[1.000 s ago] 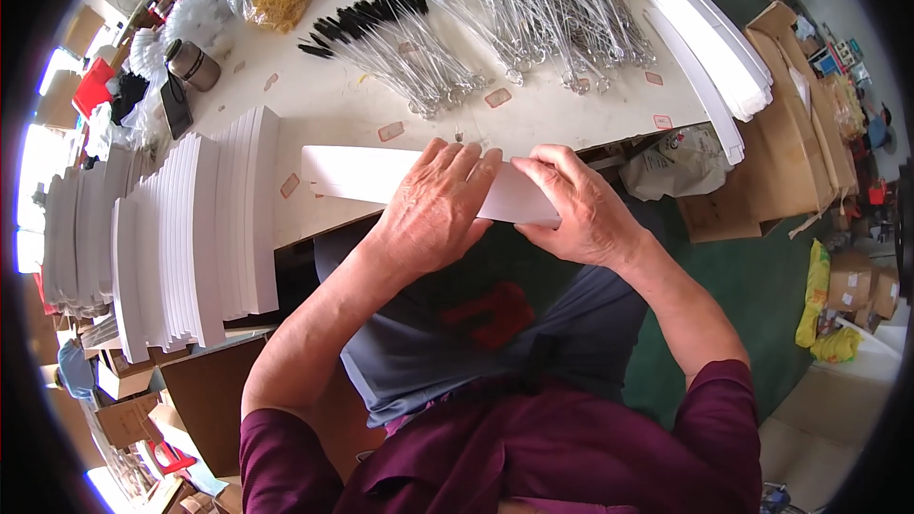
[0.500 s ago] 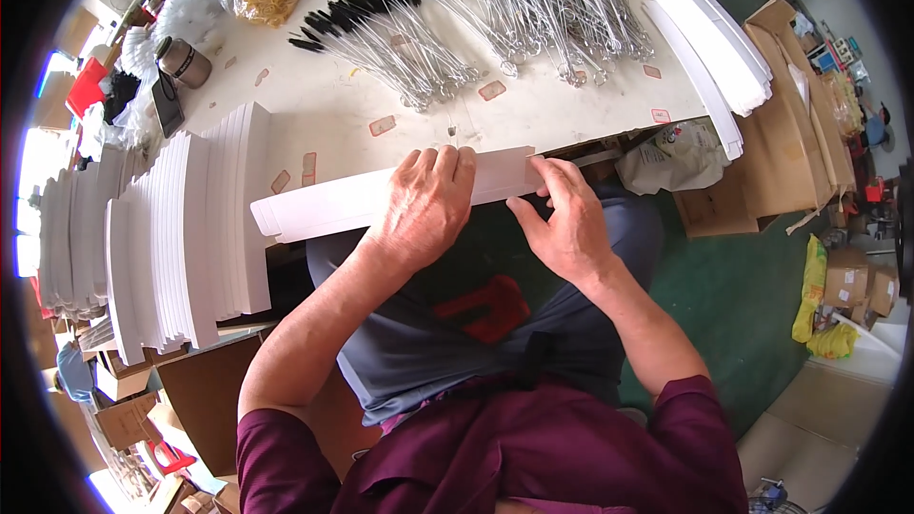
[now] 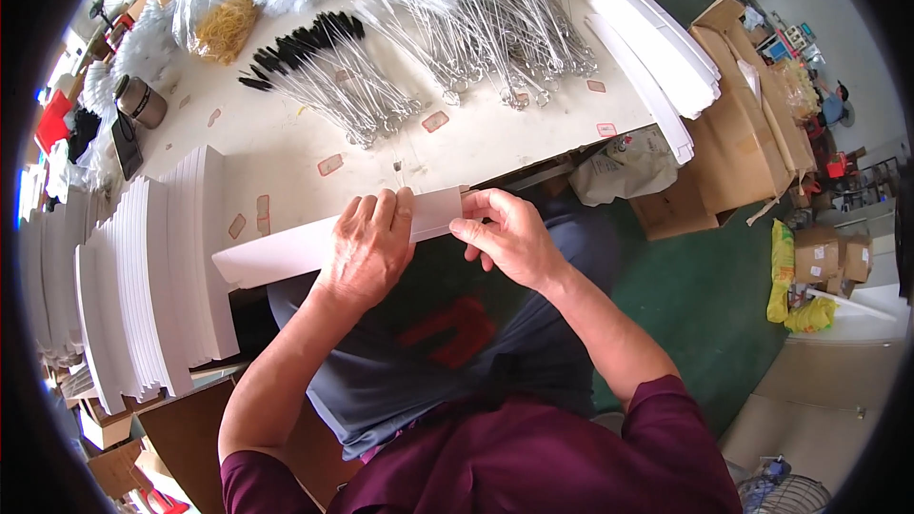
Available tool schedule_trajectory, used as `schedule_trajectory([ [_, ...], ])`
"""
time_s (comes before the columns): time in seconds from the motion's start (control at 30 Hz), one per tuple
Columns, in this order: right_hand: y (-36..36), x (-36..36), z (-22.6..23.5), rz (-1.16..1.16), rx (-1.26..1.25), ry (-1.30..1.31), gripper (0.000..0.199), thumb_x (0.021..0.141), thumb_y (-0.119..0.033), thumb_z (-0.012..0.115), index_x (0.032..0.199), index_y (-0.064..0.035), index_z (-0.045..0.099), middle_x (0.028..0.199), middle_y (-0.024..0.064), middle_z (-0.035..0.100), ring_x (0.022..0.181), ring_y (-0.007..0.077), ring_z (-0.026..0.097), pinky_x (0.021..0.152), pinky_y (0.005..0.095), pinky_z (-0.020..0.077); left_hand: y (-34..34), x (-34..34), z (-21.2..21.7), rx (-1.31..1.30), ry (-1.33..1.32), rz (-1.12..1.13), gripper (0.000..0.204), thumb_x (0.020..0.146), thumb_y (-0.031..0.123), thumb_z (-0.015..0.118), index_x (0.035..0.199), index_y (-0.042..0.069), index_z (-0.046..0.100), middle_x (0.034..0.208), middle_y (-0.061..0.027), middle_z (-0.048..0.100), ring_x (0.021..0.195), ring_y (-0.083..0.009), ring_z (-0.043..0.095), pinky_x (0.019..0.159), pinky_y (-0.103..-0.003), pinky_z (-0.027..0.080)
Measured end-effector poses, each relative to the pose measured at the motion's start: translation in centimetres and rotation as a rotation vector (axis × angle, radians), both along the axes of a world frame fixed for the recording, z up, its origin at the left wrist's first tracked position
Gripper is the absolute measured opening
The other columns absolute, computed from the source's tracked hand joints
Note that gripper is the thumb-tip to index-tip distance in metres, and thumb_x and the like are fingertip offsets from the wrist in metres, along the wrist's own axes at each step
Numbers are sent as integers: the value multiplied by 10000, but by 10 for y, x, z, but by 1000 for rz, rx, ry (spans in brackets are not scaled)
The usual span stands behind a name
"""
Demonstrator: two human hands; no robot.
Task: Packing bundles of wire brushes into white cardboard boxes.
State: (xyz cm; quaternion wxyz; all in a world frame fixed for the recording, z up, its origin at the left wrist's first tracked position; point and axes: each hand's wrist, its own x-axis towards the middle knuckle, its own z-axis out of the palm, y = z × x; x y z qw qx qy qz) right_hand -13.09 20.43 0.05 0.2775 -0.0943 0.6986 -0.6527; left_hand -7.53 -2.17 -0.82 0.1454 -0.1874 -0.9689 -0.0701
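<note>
A long, narrow white cardboard box (image 3: 276, 255), folded and fairly flat, lies along the table's front edge and slants up to the right. My left hand (image 3: 367, 249) presses on its middle, the fingers together over the top and the thumb at the near edge. At the box's right end, my right hand (image 3: 512, 240) pinches the end between thumb and fingers; the curled fingertips are partly hidden. Left of the box stand stacks of white folded boxes (image 3: 195, 257). Beyond my hands lie wire-handled brushes with black bristles (image 3: 333, 86) and a larger pile with white bristles (image 3: 486, 29).
The table (image 3: 286, 143) ends just in front of my lap. More white card strips (image 3: 657, 43) lie at its right edge, beside an open brown carton (image 3: 733, 133). A metal flask (image 3: 141, 102) and a dark phone (image 3: 127, 145) are at the left. A white sack (image 3: 624, 167) hangs below the edge.
The view has shifted, so the table appears lower and further left. My right thumb has closed onto the box's right end, where it stood apart before. My left hand still presses the middle.
</note>
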Motion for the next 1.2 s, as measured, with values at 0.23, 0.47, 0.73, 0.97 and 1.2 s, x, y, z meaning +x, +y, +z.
schedule_trajectory([
  [0.23, 6, -15, 9, 80, -84, -240, 406, 1000, -267, 690, 1231, 65, 655, 1052, 130, 716, 672, 141, 702, 485, 230, 522, -1, 1, 5, 45, 22, -21, 627, 710, 142, 774, 1279, -50, 592, 1171, -171, 621, 1014, -326, 643, 913, -423, 535],
  [0.47, 9, -19, 12, 72, -207, -472, 306, 1022, -263, 660, 1130, 22, 650, 953, 69, 676, 508, 108, 622, 412, 223, 445, -1, 1, 8, 65, -6, -38, 593, 742, 155, 773, 1273, -49, 604, 1166, -179, 641, 1004, -329, 666, 914, -424, 550],
  [0.73, 10, -10, 19, 24, 282, 497, 516, 883, -236, 827, 1254, 57, 620, 1110, 155, 709, 803, 204, 722, 738, 318, 589, -5, -1, 12, 104, -70, -6, 548, 761, 174, 776, 1246, -28, 621, 1112, -158, 664, 980, -332, 684, 870, -436, 563],
  [0.97, -14, -18, 10, 408, 617, 1254, 610, 845, -216, 798, 1343, 48, 565, 1227, 172, 641, 1169, 330, 612, 1061, 432, 465, 11, -11, 23, 169, -178, -32, 517, 767, 188, 783, 1213, -17, 622, 1090, -142, 673, 1000, -327, 681, 867, -436, 560],
  [1.2, 0, -34, 17, 439, 565, 1289, 617, 842, -210, 799, 1341, 60, 558, 1220, 183, 635, 1163, 348, 605, 1057, 441, 465, -18, 2, 23, 224, -103, 31, 541, 762, 185, 813, 1229, -5, 616, 1088, -149, 667, 1037, -352, 668, 891, -457, 550],
])
